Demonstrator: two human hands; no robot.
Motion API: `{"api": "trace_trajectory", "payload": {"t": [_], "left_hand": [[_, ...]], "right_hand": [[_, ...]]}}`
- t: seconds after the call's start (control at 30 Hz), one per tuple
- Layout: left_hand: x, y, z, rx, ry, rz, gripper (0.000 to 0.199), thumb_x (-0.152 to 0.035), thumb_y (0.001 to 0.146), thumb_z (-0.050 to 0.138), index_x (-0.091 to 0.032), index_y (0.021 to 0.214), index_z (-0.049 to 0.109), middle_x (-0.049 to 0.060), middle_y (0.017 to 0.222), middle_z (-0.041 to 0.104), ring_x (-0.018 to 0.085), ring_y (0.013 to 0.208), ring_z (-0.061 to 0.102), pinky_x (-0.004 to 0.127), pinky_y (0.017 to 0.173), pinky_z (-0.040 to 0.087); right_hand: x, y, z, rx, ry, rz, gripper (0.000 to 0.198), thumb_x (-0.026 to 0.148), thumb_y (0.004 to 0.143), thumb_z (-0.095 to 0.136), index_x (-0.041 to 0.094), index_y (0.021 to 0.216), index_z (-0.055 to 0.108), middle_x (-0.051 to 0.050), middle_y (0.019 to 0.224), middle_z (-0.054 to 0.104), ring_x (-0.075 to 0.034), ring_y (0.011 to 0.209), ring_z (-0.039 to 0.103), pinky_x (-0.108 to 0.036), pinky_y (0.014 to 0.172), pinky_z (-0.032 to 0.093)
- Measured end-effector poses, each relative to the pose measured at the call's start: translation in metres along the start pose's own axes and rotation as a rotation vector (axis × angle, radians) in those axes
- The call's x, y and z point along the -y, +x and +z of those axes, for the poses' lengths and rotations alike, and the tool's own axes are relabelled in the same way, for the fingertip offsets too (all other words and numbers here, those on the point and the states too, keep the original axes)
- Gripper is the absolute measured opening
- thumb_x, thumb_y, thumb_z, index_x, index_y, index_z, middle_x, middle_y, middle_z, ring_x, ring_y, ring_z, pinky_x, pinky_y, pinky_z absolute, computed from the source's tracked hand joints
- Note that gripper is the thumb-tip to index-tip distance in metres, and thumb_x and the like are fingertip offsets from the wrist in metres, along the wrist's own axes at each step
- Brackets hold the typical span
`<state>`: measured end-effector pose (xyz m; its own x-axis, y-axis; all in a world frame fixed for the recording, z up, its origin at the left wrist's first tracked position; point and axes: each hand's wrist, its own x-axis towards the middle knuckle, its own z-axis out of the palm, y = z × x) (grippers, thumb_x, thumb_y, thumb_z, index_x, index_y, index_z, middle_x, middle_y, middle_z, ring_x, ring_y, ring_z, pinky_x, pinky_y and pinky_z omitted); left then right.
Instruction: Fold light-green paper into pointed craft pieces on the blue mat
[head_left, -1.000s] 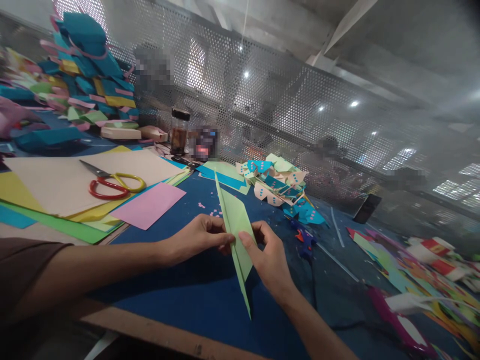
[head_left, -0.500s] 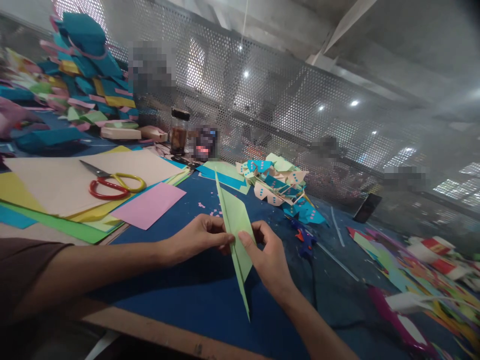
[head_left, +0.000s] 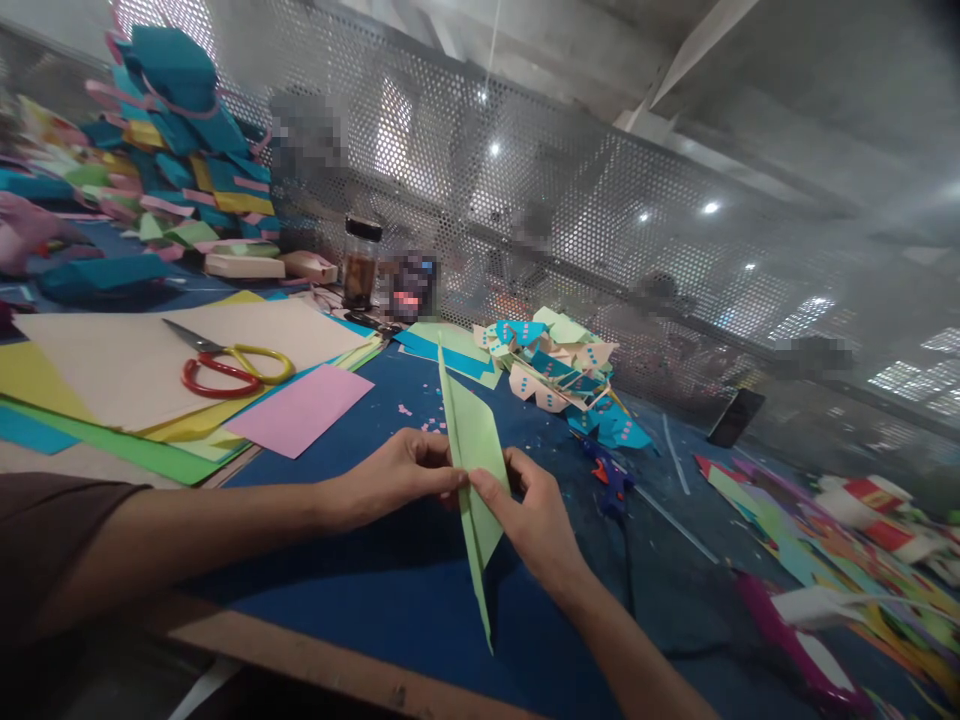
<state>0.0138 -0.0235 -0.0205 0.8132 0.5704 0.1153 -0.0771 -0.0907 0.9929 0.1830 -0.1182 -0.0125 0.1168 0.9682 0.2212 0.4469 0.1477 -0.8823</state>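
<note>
A folded light green sheet of paper [head_left: 478,430] is held up over the blue tabletop, its long crease running from far to near. My left hand [head_left: 416,470] pinches the folded edge from the left, thumb near the middle of the sheet. On the other side my right hand [head_left: 532,510] grips the same paper, thumb on the near face and fingers behind it. The fingertips behind the sheet are partly hidden. Scissors [head_left: 225,370] with red and yellow handles lie on stacked paper to the left, beside a pink paper rectangle [head_left: 304,410].
A blue glue gun [head_left: 611,480] lies right of my hands, near a pile of folded paper pieces [head_left: 555,365]. Farther right are a phone [head_left: 736,418], a purple power strip [head_left: 802,650] and paper scraps. A lidded jar [head_left: 361,265] stands at the back.
My right thumb has slid a little left and down, toward the fold and my left thumb. The paper has tilted slightly, its far tip shifting right and its near tip left.
</note>
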Motion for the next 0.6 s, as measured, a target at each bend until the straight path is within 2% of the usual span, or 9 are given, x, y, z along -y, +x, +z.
{"api": "trace_trajectory", "payload": {"t": [0.37, 0.6], "left_hand": [[-0.0052, -0.0008, 0.0025, 0.019, -0.013, -0.008, 0.020, -0.033, 0.082, 0.069, -0.014, 0.079, 0.070, -0.001, 0.066, 0.064, 0.010, 0.062, 0.057, 0.021, 0.060, 0.043], [-0.0032, -0.0004, -0.0010, -0.006, -0.019, -0.033, 0.018, -0.031, 0.076, 0.070, -0.013, 0.078, 0.069, -0.001, 0.066, 0.065, 0.012, 0.061, 0.058, 0.023, 0.061, 0.045]], "right_hand": [[-0.0017, 0.0002, 0.0002, 0.000, -0.071, -0.021, 0.022, 0.038, 0.088, 0.061, 0.017, 0.079, 0.061, 0.000, 0.072, 0.061, -0.015, 0.067, 0.053, -0.024, 0.060, 0.042], [-0.0023, 0.0001, -0.0011, -0.011, -0.087, -0.029, 0.028, 0.041, 0.089, 0.059, 0.018, 0.073, 0.056, 0.003, 0.065, 0.050, -0.013, 0.062, 0.045, -0.023, 0.056, 0.036]]}}
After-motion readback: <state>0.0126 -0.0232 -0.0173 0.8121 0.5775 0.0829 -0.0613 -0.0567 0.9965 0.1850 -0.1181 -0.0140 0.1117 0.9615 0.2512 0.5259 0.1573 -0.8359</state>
